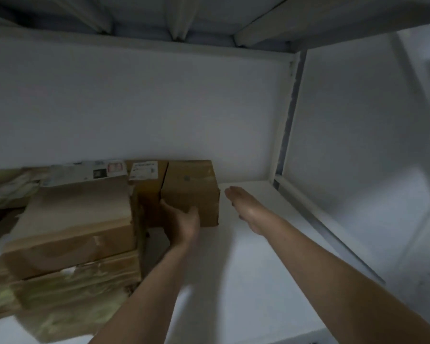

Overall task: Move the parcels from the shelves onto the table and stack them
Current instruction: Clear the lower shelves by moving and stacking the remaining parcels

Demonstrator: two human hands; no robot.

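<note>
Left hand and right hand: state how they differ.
The left hand grips the box at its left front corner; the right hand holds nothing. The left hand's fingers curl round cardboard; the right hand's lie straight, beside the box, apparently clear of it. Both reach into the shelf.

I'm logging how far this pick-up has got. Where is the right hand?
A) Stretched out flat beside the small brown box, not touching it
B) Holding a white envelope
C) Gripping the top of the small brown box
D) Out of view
A: the right hand is stretched out with straight fingers over the white shelf, and a strip of shelf shows between its fingertips and the small brown box.
</note>
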